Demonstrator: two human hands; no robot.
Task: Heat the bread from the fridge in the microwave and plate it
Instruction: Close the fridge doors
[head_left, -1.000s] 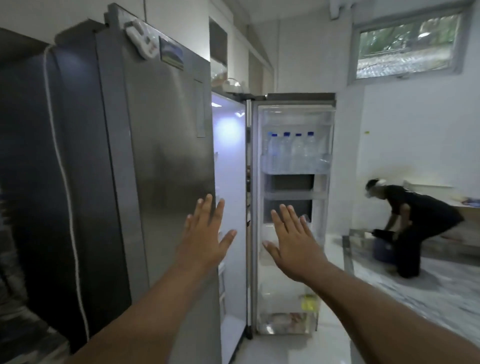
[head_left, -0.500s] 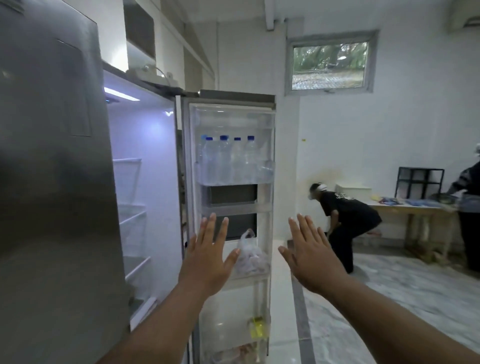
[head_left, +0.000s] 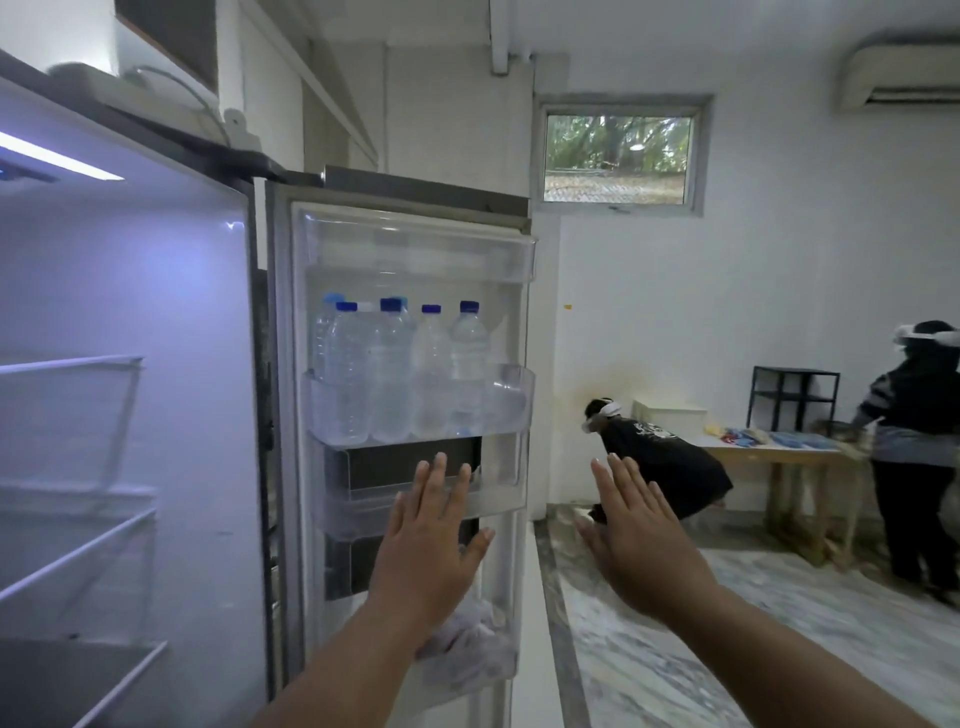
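The fridge door stands wide open in front of me, its inner racks facing me. A clear plastic bag with something pale inside sits in a lower door rack; I cannot tell if it is the bread. My left hand is raised flat with fingers spread, just in front of the door racks above the bag, holding nothing. My right hand is also raised with fingers apart, to the right of the door's edge, empty. The lit fridge interior shows bare wire shelves at the left.
Several water bottles with blue caps fill an upper door rack. One person bends over on the marble floor; another stands at a wooden table on the right. A window sits high on the white wall.
The view has swung right and closer to the open fridge door; the closed steel door has left the view. Both hands stay raised and spread, now in front of the door racks.
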